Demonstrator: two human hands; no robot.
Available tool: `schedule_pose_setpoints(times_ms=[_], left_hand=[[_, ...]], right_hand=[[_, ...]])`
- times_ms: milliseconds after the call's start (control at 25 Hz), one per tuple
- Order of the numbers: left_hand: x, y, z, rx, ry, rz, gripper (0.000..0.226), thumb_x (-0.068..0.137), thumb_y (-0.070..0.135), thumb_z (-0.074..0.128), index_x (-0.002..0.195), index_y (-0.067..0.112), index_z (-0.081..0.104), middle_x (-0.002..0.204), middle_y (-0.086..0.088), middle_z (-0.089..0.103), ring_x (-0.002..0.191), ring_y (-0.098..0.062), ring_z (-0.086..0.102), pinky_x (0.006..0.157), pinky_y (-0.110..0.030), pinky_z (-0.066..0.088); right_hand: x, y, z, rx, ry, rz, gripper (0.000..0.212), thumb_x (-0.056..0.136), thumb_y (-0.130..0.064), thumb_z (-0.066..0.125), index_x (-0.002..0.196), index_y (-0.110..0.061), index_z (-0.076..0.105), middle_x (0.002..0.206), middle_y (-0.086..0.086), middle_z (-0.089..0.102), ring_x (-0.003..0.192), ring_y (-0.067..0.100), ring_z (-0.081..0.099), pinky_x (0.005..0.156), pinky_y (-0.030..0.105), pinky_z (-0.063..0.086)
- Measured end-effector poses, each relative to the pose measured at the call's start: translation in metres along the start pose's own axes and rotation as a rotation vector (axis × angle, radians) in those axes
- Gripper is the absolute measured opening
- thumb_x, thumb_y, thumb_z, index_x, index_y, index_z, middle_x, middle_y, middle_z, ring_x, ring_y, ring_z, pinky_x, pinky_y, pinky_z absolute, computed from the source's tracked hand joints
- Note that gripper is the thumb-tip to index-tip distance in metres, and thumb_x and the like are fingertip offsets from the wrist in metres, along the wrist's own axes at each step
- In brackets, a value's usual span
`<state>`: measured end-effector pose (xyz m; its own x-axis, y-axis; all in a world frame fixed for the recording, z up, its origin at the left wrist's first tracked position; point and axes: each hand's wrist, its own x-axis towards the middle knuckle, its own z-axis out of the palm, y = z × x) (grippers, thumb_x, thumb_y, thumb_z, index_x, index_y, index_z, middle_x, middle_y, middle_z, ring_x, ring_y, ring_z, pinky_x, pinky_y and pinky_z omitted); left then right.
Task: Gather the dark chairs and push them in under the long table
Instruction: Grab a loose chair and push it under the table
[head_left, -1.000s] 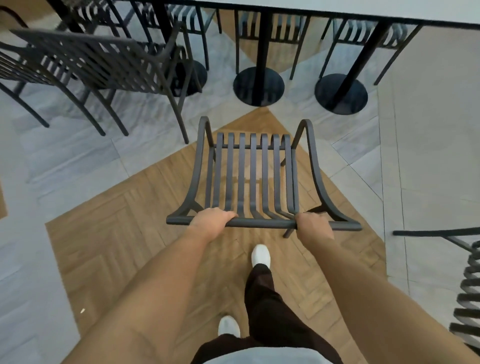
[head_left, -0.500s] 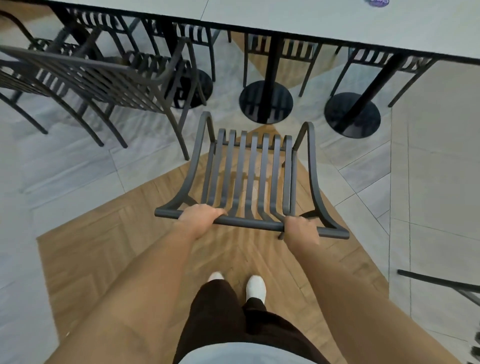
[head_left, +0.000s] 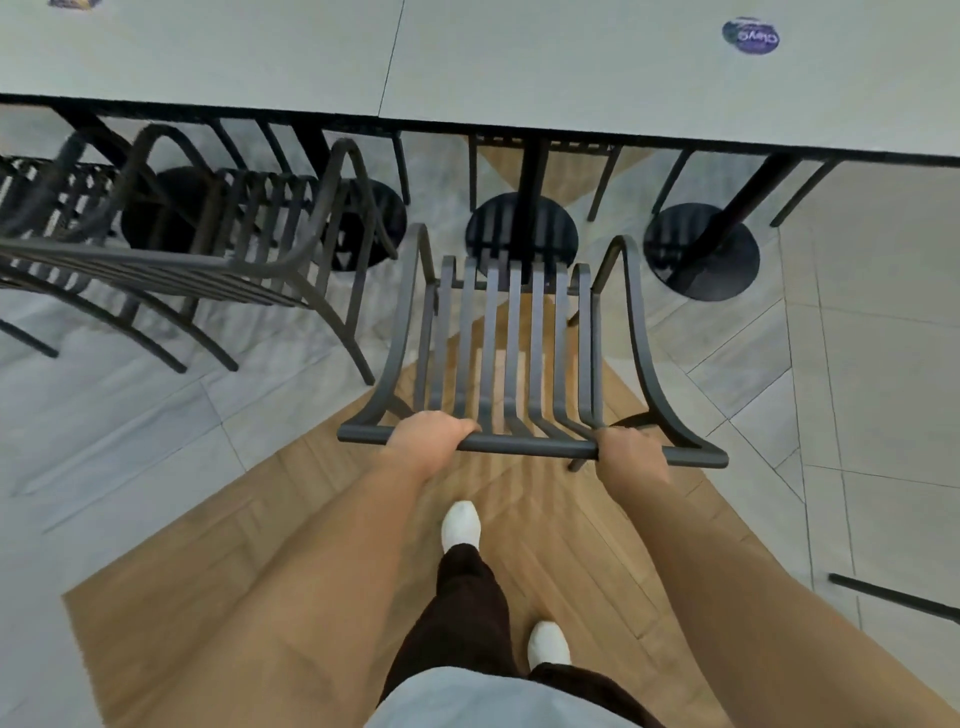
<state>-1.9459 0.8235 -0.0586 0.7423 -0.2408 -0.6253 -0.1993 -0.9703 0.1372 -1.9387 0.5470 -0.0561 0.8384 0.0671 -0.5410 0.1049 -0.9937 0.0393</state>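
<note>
A dark slatted metal chair (head_left: 511, 353) stands in front of me, its seat facing the long pale table (head_left: 545, 67). My left hand (head_left: 428, 439) grips the left part of its top back rail. My right hand (head_left: 628, 454) grips the same rail further right. The chair's front edge is close to the table's near edge, in line with a round black pedestal base (head_left: 521, 228). A second dark chair (head_left: 218, 249) stands to the left, partly under the table.
More black pedestal bases (head_left: 701, 252) and chair legs show beneath the table. A purple sticker (head_left: 750, 35) lies on the tabletop. Another dark chair's rail (head_left: 893, 597) enters at the right edge. The floor is grey tile and wood herringbone.
I have stepped forward with the chair held in both hands. The chair and I are closer to the table, whose top now fills the upper view.
</note>
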Motion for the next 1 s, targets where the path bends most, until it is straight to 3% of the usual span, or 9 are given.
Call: schedule_pose_setpoints(times_ms=[160,320,600,840,1000], left_hand=[[0.035,-0.02,-0.035,0.034,-0.013,0.035,0.058,0.097,0.001,0.047,0.145,0.034,0.045,0.115,-0.006,0.062,0.107,-0.029,0.062,0.086,-0.043,0.054],[0.064,-0.032,-0.069,0.033,0.002,0.065,0.051,0.097,0.0,0.044,0.138,0.029,0.051,0.108,-0.004,0.06,0.104,-0.028,0.062,0.083,-0.042,0.052],[0.118,-0.049,-0.113,0.025,0.018,0.067,0.055,0.097,0.001,0.047,0.142,0.032,0.048,0.1,-0.001,0.055,0.101,-0.026,0.061,0.082,-0.042,0.054],[0.159,-0.055,-0.144,-0.002,-0.001,0.045,0.054,0.097,0.004,0.053,0.141,0.034,0.049,0.106,0.0,0.062,0.1,-0.023,0.062,0.088,-0.043,0.056],[0.169,-0.054,-0.158,-0.05,-0.024,0.059,0.054,0.099,0.005,0.051,0.144,0.035,0.049,0.112,-0.001,0.061,0.104,-0.022,0.06,0.094,-0.041,0.053]], right_hand=[[0.038,-0.007,-0.026,0.01,-0.007,0.033,0.024,0.102,-0.018,0.053,0.122,-0.021,0.067,0.106,0.003,0.068,0.099,0.025,0.063,0.092,0.039,0.052],[0.078,-0.004,-0.047,-0.016,-0.021,0.03,0.022,0.101,-0.019,0.054,0.12,-0.021,0.066,0.106,0.002,0.067,0.098,0.024,0.063,0.09,0.038,0.052],[0.139,0.004,-0.079,-0.033,0.054,0.008,0.017,0.101,-0.019,0.055,0.114,-0.019,0.065,0.105,0.001,0.067,0.096,0.022,0.064,0.09,0.036,0.048],[0.184,0.017,-0.112,0.01,0.03,-0.028,0.02,0.1,-0.016,0.052,0.116,-0.02,0.065,0.104,0.003,0.064,0.097,0.024,0.062,0.089,0.037,0.048],[0.198,0.025,-0.117,0.096,-0.013,-0.038,0.017,0.1,-0.027,0.058,0.113,-0.019,0.066,0.094,-0.001,0.056,0.088,0.019,0.053,0.092,0.038,0.047]])
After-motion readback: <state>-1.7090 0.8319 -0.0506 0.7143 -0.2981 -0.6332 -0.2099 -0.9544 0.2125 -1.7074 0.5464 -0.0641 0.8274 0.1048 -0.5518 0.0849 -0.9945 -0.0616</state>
